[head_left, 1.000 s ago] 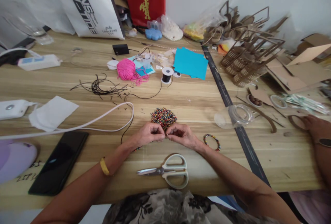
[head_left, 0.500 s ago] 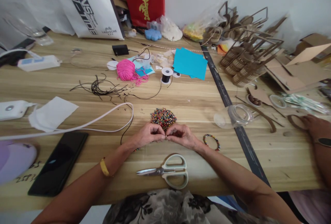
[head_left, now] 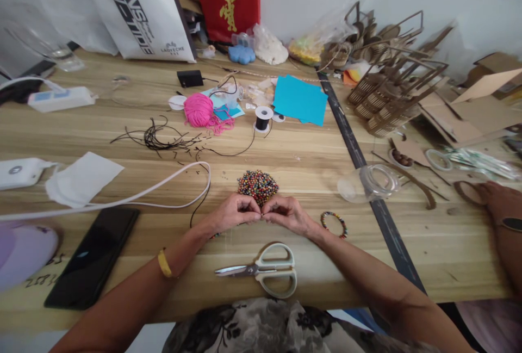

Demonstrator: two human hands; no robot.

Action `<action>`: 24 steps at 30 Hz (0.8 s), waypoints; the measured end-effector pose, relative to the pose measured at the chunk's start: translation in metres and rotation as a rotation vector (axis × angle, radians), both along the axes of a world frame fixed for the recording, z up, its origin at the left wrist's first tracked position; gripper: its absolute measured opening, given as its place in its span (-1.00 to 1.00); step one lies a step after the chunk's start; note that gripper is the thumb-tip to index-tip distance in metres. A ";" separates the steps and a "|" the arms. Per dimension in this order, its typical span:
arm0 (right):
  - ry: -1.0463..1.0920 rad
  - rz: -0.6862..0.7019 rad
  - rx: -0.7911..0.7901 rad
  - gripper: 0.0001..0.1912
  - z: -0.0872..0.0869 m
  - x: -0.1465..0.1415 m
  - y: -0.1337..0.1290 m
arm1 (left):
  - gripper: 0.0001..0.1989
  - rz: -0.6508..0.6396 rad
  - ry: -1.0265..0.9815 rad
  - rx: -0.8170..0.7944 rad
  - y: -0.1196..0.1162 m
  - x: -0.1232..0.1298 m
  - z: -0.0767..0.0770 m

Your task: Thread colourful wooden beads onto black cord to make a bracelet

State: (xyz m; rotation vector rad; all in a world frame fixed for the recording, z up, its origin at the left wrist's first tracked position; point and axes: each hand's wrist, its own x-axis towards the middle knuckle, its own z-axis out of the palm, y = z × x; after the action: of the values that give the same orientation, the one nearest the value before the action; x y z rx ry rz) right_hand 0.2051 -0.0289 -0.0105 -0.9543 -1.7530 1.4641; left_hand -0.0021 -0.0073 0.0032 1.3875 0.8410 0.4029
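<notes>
My left hand (head_left: 235, 211) and my right hand (head_left: 287, 214) meet tip to tip, each in a pinch. A thin black cord (head_left: 196, 212) runs under my left wrist, and a few threaded beads (head_left: 215, 235) peek out below it. My left fingertips pinch the cord; a tiny bead is at my right fingertips, mostly covered. Just beyond the hands lies a heap of small multicoloured beads (head_left: 258, 184). A finished-looking beaded bracelet (head_left: 334, 224) rests beside my right wrist. Scissors with pale handles (head_left: 261, 270) lie between my forearms, blades pointing left.
A spool of black cord (head_left: 263, 119), pink yarn (head_left: 198, 110) and blue sheets (head_left: 300, 100) lie farther back. Cut black cords (head_left: 157, 138), a white cable (head_left: 171, 177) and a phone (head_left: 93, 258) are left. Right are a tape roll (head_left: 382, 180) and another person's hand (head_left: 495, 200).
My fingertips have shifted very slightly, and the bead seen between them half a second ago is now more covered. Everything else stays put.
</notes>
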 end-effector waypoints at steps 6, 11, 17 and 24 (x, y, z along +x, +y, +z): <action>-0.003 0.038 0.255 -0.78 0.002 0.001 0.001 | -0.75 0.039 -0.063 -0.029 0.000 0.001 0.006; -0.046 0.042 0.389 -0.81 0.005 0.001 0.000 | -0.76 0.038 -0.066 -0.033 0.000 -0.001 0.006; -0.070 0.051 0.433 -0.84 0.005 0.000 -0.001 | -0.77 -0.011 -0.097 -0.060 0.000 -0.003 0.007; -0.066 0.038 0.432 -0.81 0.003 0.001 -0.001 | -0.78 -0.010 -0.069 -0.051 0.000 -0.001 0.007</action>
State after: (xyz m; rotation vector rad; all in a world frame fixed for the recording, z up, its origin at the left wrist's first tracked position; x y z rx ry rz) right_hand 0.2057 -0.0297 -0.0077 -0.7492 -2.0335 1.0189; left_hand -0.0034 -0.0074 0.0105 1.3227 0.7823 0.4166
